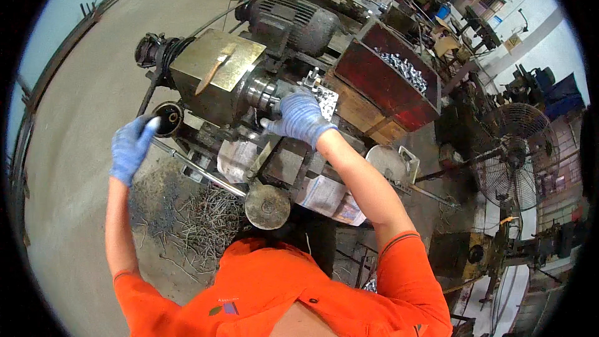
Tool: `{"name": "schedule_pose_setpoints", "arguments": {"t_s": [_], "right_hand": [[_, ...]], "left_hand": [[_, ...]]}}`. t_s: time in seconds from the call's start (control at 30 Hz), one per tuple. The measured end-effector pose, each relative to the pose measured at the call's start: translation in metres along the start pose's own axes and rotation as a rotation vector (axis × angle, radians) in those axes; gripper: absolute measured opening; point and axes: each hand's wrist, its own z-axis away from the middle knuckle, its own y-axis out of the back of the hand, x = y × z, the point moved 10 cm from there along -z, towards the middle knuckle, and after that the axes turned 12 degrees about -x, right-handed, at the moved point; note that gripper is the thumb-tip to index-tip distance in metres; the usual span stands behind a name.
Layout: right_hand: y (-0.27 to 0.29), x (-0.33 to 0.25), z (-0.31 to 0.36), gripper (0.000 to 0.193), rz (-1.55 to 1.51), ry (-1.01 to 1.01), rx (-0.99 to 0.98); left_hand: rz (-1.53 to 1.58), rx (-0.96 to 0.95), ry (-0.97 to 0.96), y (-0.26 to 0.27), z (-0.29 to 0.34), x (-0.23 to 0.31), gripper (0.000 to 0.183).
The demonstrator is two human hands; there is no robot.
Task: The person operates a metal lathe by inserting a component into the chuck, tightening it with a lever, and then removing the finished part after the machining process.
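A small metal lathe stands before me, with a box-shaped headstock and a shiny round chuck. My right hand, in a blue knit glove with pale fingertips, is at the front of the chuck. Its fingers curl away from view and hide whatever they grip; the thumb points left, below the chuck. My left hand, gloved likewise, is raised just left of a black round wheel-like part. Its thumb and fingers look apart, with nothing visible between them. On the headstock lies a brush with a wooden handle.
Behind the chuck, a dark red bin holds many small metal parts. A motor sits behind the headstock. A long metal bar runs toward a round plate nearest me. Metal shavings litter the floor; a caged fan stands right.
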Motion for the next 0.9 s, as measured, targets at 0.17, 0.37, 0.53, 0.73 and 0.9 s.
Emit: {"name": "schedule_pose_setpoints", "arguments": {"t_s": [0.17,0.37,0.53,0.73,0.9], "right_hand": [[-0.005,0.013,-0.023,0.060,-0.136,0.022,0.139],[-0.028,0.028,-0.035,0.056,-0.316,-0.043,0.049],[-0.024,0.022,-0.042,0.051,-0.268,0.003,0.118],[-0.020,0.019,-0.038,0.063,-0.337,-0.032,-0.004],[-0.005,0.009,-0.036,0.068,-0.337,-0.090,-0.005]], "left_hand": [[-0.371,-0.099,0.307,0.012,0.076,-0.137,0.038],[0.171,-0.182,0.578,-0.047,0.136,-0.208,0.044],[0.160,-0.146,0.523,-0.053,0.134,-0.201,0.045],[-0.040,-0.212,0.600,-0.051,0.172,-0.231,0.045],[-0.111,-0.102,0.568,-0.065,0.187,-0.256,0.033]]}}
